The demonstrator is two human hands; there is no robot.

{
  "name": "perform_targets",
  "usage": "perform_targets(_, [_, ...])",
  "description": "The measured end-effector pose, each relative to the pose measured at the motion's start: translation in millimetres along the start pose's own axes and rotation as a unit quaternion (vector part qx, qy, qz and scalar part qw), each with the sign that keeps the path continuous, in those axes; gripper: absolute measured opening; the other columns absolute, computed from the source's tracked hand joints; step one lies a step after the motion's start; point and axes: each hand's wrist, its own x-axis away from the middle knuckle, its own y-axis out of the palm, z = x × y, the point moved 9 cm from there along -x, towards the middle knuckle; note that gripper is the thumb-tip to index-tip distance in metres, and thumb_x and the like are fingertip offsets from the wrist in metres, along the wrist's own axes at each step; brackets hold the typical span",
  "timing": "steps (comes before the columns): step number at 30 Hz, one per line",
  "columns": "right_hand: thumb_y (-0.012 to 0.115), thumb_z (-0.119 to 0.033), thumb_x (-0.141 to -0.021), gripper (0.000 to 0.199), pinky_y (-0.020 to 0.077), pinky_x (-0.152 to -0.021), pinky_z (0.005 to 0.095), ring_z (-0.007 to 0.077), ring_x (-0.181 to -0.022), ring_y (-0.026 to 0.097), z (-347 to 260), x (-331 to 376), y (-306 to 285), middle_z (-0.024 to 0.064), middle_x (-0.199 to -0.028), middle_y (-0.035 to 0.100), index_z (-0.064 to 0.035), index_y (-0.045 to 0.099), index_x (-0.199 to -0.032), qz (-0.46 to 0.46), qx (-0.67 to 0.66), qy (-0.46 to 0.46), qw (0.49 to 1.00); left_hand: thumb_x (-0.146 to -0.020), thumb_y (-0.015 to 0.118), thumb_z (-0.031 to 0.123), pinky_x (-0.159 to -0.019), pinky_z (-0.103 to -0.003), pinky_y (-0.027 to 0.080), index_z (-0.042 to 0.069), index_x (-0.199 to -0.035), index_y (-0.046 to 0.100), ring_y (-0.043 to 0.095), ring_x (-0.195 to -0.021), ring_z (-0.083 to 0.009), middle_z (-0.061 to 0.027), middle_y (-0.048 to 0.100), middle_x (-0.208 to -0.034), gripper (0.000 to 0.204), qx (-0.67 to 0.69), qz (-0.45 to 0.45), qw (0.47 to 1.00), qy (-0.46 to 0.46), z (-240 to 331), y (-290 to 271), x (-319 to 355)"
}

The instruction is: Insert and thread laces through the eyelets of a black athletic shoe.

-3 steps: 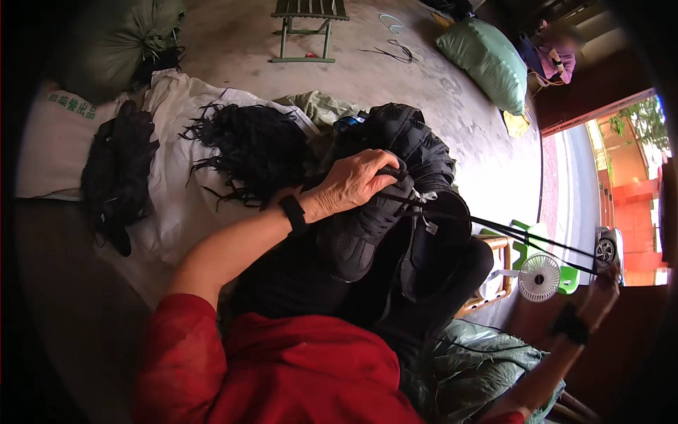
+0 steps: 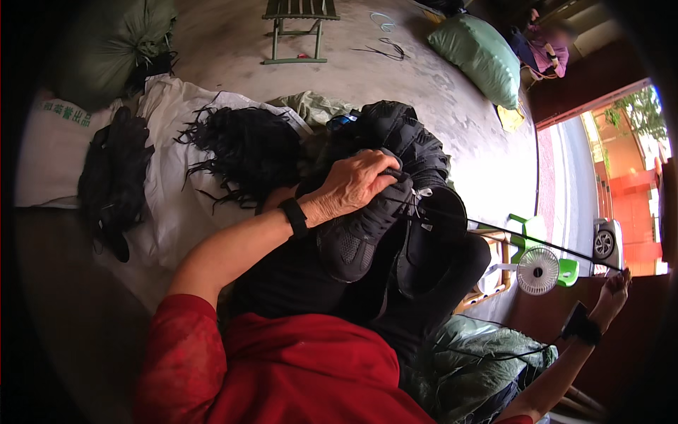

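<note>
My left hand [image 2: 360,178] is closed on the top of a black lace-up shoe [image 2: 347,249], which rests on my lap. From the shoe a black shoelace [image 2: 537,244] runs tight to the far right. Its other end is pinched in my right hand [image 2: 614,288], out at arm's length. Beside the first shoe is a second black shoe [image 2: 424,267], with a white tie [image 2: 421,193] near its top. Just beyond my left hand lies a heap of black shoes [image 2: 402,136]. A tangled bunch of black laces [image 2: 247,148] spreads on a white sheet [image 2: 166,120].
A long black bundle [image 2: 116,177] lies at left, below a stuffed green sack [image 2: 116,49]. A folding stool [image 2: 300,32] stands at the back. A pale green sack [image 2: 477,60] and a seated person [image 2: 551,53] are far right. A small fan [image 2: 538,271] stands near my right arm.
My right hand has moved slightly right, and the lace strands, spread before, now run closer together and straighter. My left hand keeps its grip on the shoe. The view has shifted slightly.
</note>
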Motion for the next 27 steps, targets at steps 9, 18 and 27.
perform_targets(9, [0.058, -0.009, -0.098, 0.033, 0.0454, -0.057, 0.0162, 0.0053, -0.070, 0.053, 67, 11, 65, 0.0065, -0.102, 0.064, 0.0009, 0.054, -0.129, -0.067, 0.007, 0.070, 0.995, -0.092, 0.062, 0.030, -0.080, -0.035, 0.042, 0.009, -0.122, 0.056, 0.062, -0.100, -0.0214, -0.0072, 0.063, -0.115, 0.037, -0.116, 0.042, 0.988, 0.096, 16, -9, 6])
perform_targets(18, [0.051, -0.022, -0.101, 0.039, 0.0440, -0.056, 0.0224, 0.0068, -0.064, 0.055, 212, 248, 321, 0.0033, -0.089, 0.068, -0.0031, 0.056, -0.134, -0.250, 0.370, 0.076, 0.891, -0.084, 0.070, 0.026, -0.085, -0.038, 0.035, 0.006, -0.113, 0.060, 0.057, -0.092, -0.0191, -0.0039, 0.057, -0.100, 0.036, -0.253, -0.117, 0.960, 0.014, 10, 16, -6])
perform_targets(27, [0.064, -0.003, -0.090, 0.006, 0.0488, -0.057, 0.0246, 0.0102, -0.062, 0.062, 299, 420, 444, 0.0066, -0.077, 0.069, 0.0001, 0.065, -0.095, -0.354, 0.251, 0.175, 0.884, -0.093, 0.061, 0.029, -0.072, -0.032, 0.051, 0.002, -0.100, 0.066, 0.067, -0.078, -0.0210, -0.0134, 0.067, -0.082, 0.029, 0.065, -0.209, 0.951, -0.218, -43, 11, -20])
